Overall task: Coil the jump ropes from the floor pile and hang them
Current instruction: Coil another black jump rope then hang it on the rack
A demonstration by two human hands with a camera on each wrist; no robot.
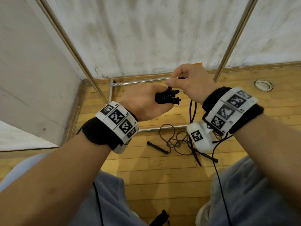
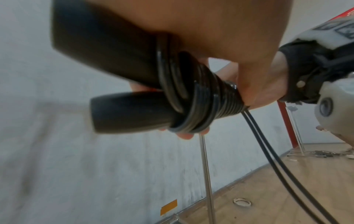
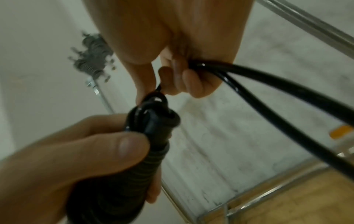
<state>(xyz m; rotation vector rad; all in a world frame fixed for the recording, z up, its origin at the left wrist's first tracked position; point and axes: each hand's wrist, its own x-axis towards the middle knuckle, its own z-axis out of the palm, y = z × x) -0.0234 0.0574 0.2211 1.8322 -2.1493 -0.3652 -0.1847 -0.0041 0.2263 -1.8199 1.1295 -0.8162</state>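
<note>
The left hand (image 1: 143,101) grips the black jump rope (image 1: 166,97), its two handles bundled together with cord wound round them, while the right hand (image 1: 190,82) pinches the loose cord just above the bundle. Below, a second rope (image 1: 175,141) lies tangled on the wooden floor (image 1: 162,176), partly hidden by the right wrist camera. Beyond stands a metal rack (image 1: 140,81) against the scuffed white wall (image 1: 146,30).

Glossy black plastic cord (image 2: 199,98), matt handles (image 2: 122,112); shiny metal rack (image 1: 231,41); varnished wood floor (image 1: 162,176); rough whitewashed wall (image 1: 146,30).
</note>
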